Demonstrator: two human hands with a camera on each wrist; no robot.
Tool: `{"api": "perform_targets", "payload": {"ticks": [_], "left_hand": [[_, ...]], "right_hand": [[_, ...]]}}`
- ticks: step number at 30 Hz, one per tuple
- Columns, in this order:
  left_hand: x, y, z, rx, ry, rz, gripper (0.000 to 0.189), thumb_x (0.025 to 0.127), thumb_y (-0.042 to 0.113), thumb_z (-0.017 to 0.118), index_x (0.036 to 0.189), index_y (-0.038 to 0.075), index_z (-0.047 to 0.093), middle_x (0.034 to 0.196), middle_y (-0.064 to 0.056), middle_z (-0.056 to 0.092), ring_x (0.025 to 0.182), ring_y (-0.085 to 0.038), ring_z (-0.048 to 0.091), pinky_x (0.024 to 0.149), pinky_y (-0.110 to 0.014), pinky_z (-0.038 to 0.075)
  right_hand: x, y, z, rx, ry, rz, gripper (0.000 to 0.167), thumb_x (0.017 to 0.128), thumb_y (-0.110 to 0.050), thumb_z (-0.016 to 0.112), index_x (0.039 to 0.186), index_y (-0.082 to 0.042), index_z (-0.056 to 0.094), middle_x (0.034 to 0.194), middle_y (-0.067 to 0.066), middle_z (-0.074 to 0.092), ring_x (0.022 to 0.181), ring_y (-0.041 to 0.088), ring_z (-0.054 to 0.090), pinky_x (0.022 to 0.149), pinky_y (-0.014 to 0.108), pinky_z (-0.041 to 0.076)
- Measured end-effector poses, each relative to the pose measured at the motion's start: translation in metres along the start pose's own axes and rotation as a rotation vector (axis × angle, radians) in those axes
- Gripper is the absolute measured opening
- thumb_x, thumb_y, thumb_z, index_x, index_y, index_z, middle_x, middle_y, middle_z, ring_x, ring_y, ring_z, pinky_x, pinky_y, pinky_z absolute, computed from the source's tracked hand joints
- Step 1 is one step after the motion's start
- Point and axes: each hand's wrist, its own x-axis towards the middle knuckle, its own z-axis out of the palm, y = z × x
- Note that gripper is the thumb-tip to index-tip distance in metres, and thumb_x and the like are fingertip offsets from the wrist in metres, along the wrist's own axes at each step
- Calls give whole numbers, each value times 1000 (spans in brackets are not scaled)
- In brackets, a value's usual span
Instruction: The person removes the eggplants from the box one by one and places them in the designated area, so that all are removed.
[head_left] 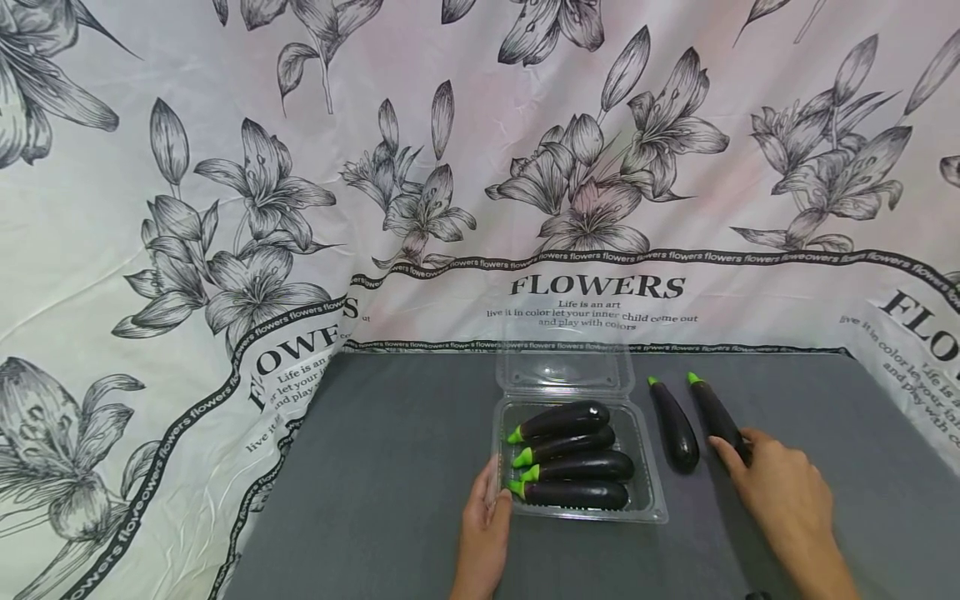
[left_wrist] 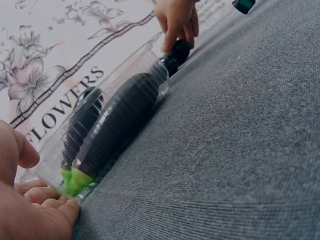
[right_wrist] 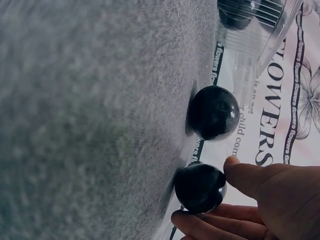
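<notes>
A clear plastic clamshell box (head_left: 652, 500) lies with its lid (head_left: 562, 371) raised at the back. Several dark purple eggplants (head_left: 577, 465) with green stems are side by side inside it. My left hand (head_left: 483, 529) holds the box at its left edge, close to the green stem ends (left_wrist: 77, 180). To the right of the box, my right hand (head_left: 783, 487) grips the thick end of an eggplant (head_left: 712, 408), thumb on one side and fingers on the other. Another loose eggplant (head_left: 675, 429) lies between that one and the box, untouched.
A grey cloth (head_left: 375, 467) covers the table. White flower-printed fabric (head_left: 420, 300) hangs behind it and along both sides. At the bottom edge of the head view a small dark object (head_left: 757, 596) shows beside the right forearm, mostly cut off.
</notes>
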Motion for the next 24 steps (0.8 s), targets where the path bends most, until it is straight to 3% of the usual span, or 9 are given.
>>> {"api": "perform_targets", "payload": {"ticks": [2,4,11,15,18,20,22,24], "left_hand": [[1,0,-1,-9,0,-10,54,108,9,54,160,0,40,158,-21,44,79,-12,43,69,-25,38],[1,0,-1,-17,1,-20,55,108,9,55,160,1,40,152,-20,45,66,-11,29,62,-26,34],[1,0,-1,-19,12,-28,55,108,9,56,160,3,42,150,-20,48,62,-8,26,61,-26,33],[1,1,0,-24,11,-29,55,107,9,56,160,3,42,148,-20,49,64,-10,27,62,-26,33],[0,2,0,-8,12,-20,55,107,9,56,160,3,42,156,-20,47,84,-12,47,75,-24,40],[-1,3,0,6,11,-13,54,108,11,56,160,3,42,162,-21,43,113,-19,57,92,-25,45],[-2,3,1,17,9,-3,54,108,12,55,160,3,42,165,-22,39,141,-25,46,108,-29,41],[-2,3,0,17,6,-2,54,109,13,54,160,3,41,166,-23,37,150,-29,36,116,-34,36]], "right_hand": [[0,-2,0,-3,-3,-2,69,101,-58,65,127,7,67,99,35,71,65,46,64,47,52,44],[1,-3,0,-7,-9,-1,70,101,-58,65,128,7,67,99,36,70,64,46,64,46,52,44],[2,-3,-2,-15,-14,-8,71,102,-56,65,130,8,65,95,35,70,62,44,63,45,52,44],[0,-3,-2,-13,1,-19,74,101,-59,64,131,9,64,98,31,73,68,52,65,46,55,45],[0,-3,-2,-10,-5,-21,77,100,-62,63,132,9,63,104,29,74,74,56,66,48,56,47],[0,-4,-2,-9,-18,-18,79,100,-63,63,133,9,63,107,29,74,77,56,67,49,56,47],[0,-4,-2,-6,-31,-15,80,100,-64,62,134,9,62,108,28,75,77,55,67,50,55,48],[0,-4,-2,-5,-37,-16,81,100,-64,61,134,9,62,108,28,75,79,55,67,50,55,48]]}}
